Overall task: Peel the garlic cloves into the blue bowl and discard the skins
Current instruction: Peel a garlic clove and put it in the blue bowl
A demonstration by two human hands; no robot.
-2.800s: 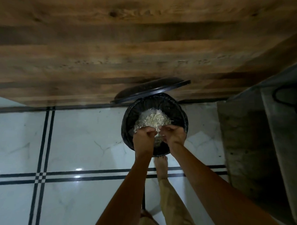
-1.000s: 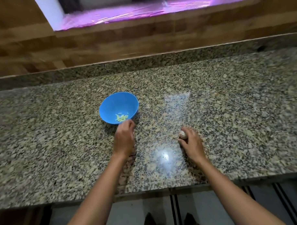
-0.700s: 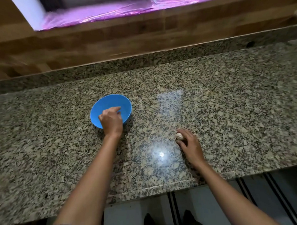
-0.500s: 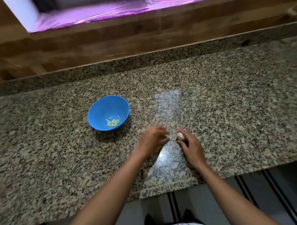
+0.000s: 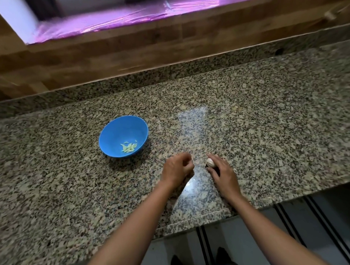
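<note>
Garlic head (image 5: 209, 162): it sits on the granite counter (image 5: 269, 129), at four o'clock from the blue bowl (image 5: 114, 132) and near the counter's front edge, where both your hands can reach it
Right hand (image 5: 224, 175): your fingertips grip the garlic head from its five-o'clock side and pin it to the stone, probably so it can't roll while cloves are worked loose
Left hand (image 5: 177, 169): it is just beside the garlic at its nine o'clock, not touching it; the fingers are curled toward the palm, and I cannot tell if they pinch a clove or a scrap of skin
Bowl position: it stands upright at ten o'clock from your left hand, so that hand can likely drop cloves in without crossing your right
Peeled cloves (image 5: 129, 147): a small pale heap lies on the bowl's floor, toward its five-o'clock side
Progress: only a few cloves are in, so most of the peeling looks to be ahead of you
Next: bring your left fingers onto the head and pry off one clove while your right hand steadies it
</note>
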